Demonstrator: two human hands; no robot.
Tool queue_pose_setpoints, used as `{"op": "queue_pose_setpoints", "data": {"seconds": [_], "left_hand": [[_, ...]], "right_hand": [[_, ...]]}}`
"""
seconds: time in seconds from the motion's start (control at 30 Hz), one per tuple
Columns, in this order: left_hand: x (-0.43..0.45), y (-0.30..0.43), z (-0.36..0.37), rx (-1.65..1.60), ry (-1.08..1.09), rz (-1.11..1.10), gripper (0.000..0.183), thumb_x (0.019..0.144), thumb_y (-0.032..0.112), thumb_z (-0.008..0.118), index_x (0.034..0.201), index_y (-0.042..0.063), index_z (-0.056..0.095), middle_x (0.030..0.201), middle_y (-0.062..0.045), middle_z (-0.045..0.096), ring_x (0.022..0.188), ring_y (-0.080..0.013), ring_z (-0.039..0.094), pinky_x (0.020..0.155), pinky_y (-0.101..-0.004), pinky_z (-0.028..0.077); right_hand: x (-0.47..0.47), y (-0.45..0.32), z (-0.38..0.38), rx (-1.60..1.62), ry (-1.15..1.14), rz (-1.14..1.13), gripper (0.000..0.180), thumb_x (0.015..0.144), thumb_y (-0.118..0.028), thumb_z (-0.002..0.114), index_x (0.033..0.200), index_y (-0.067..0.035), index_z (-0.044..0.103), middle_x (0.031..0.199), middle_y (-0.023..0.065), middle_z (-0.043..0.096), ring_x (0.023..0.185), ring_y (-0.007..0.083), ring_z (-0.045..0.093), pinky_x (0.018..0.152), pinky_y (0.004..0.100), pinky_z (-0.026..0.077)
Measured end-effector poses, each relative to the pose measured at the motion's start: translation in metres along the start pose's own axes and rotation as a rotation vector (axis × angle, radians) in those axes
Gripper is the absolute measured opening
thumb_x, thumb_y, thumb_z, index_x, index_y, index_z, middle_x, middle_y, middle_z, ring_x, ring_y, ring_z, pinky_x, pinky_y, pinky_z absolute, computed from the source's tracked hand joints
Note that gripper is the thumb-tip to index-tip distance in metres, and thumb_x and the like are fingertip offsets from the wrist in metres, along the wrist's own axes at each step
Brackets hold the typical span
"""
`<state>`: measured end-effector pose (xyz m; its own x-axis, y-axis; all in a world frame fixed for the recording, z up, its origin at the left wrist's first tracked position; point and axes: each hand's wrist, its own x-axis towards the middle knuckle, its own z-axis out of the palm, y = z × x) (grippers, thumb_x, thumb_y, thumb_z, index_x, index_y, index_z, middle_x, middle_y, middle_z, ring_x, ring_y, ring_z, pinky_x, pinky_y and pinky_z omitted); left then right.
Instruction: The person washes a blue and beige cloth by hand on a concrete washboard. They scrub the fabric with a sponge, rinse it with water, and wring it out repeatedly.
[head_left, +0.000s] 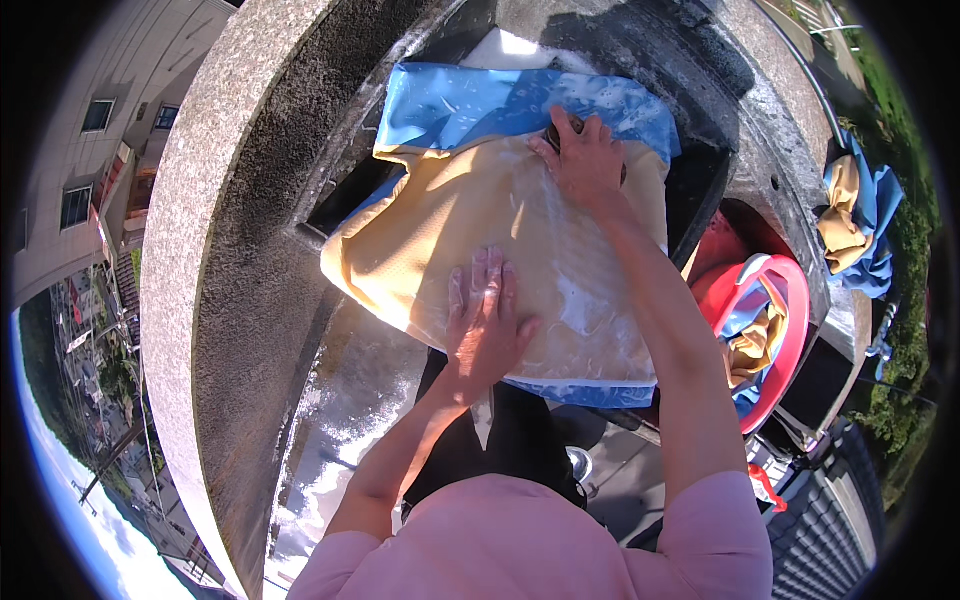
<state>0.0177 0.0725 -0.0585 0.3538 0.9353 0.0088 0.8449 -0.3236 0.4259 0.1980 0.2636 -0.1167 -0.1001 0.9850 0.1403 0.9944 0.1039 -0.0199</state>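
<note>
Spread out in front of me is a wet cloth (465, 202), tan on its upper face, with a blue part (442, 105) along the far end and a blue strip at the near edge. White suds streak its right half. My left hand (487, 315) lies flat on the tan side with soapy fingers, palm down. Farther off, my right hand (589, 161) grips a dark scrubbing brush (556, 135) against the cloth, near the border with the blue part. Most of the brush is hidden under that hand.
To the right stands a red basin (795, 337) with blue and tan cloth (757, 345) in it. More such cloth (862, 225) hangs over the ledge at far right. A stone parapet (232, 247) curves along the left, with buildings beyond. White foam (517, 49) lies beyond the cloth.
</note>
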Motion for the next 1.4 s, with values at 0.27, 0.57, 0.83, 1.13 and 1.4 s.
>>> {"op": "queue_pose_setpoints", "data": {"seconds": [0.27,0.57,0.83,1.13,1.4], "left_hand": [[-0.066,0.000,0.030,0.009,0.158,-0.107,0.062,0.086,0.033,0.054,0.135,-0.006,0.051,0.148,-0.028,0.039,0.140,-0.0416,0.035,0.113,-0.0589,0.019],[-0.039,-0.013,0.008,-0.034,0.110,-0.063,0.054,0.084,0.024,0.056,0.129,-0.006,0.057,0.144,-0.021,0.049,0.137,-0.0349,0.042,0.113,-0.0530,0.023],[0.002,-0.064,-0.010,0.071,0.283,-0.297,0.049,0.088,0.016,0.053,0.133,-0.005,0.054,0.142,-0.017,0.052,0.137,-0.0335,0.043,0.115,-0.0510,0.021],[0.001,-0.069,-0.017,0.205,0.221,-0.260,0.050,0.086,0.018,0.058,0.130,-0.006,0.055,0.144,-0.019,0.049,0.132,-0.0319,0.048,0.112,-0.0530,0.027],[0.002,-0.064,-0.012,0.092,0.210,-0.313,0.050,0.090,0.020,0.054,0.135,-0.004,0.053,0.145,-0.016,0.050,0.132,-0.0310,0.048,0.115,-0.0495,0.022]], "right_hand": [[-0.118,-0.055,-0.062,0.330,-0.144,-0.636,0.062,0.083,-0.057,0.065,0.133,-0.023,0.053,0.093,0.0097,0.052,0.084,0.0278,0.055,0.072,0.0431,0.043],[0.025,-0.042,-0.001,0.111,-0.189,-0.086,0.058,0.092,-0.062,0.050,0.132,-0.020,0.051,0.110,0.0210,0.055,0.100,0.0404,0.059,0.082,0.0543,0.048],[-0.045,-0.035,-0.015,0.253,-0.052,-0.526,0.053,0.087,-0.052,0.063,0.129,-0.021,0.056,0.093,0.0106,0.049,0.083,0.0282,0.054,0.074,0.0443,0.046],[-0.059,-0.060,-0.026,0.143,-0.098,-0.374,0.056,0.081,-0.057,0.066,0.124,-0.022,0.058,0.093,0.0127,0.051,0.086,0.0326,0.057,0.073,0.0479,0.046],[-0.026,0.021,0.006,0.174,-0.128,-0.363,0.052,0.084,-0.050,0.068,0.127,-0.023,0.055,0.095,0.0116,0.051,0.085,0.0308,0.056,0.074,0.0455,0.047]]}}
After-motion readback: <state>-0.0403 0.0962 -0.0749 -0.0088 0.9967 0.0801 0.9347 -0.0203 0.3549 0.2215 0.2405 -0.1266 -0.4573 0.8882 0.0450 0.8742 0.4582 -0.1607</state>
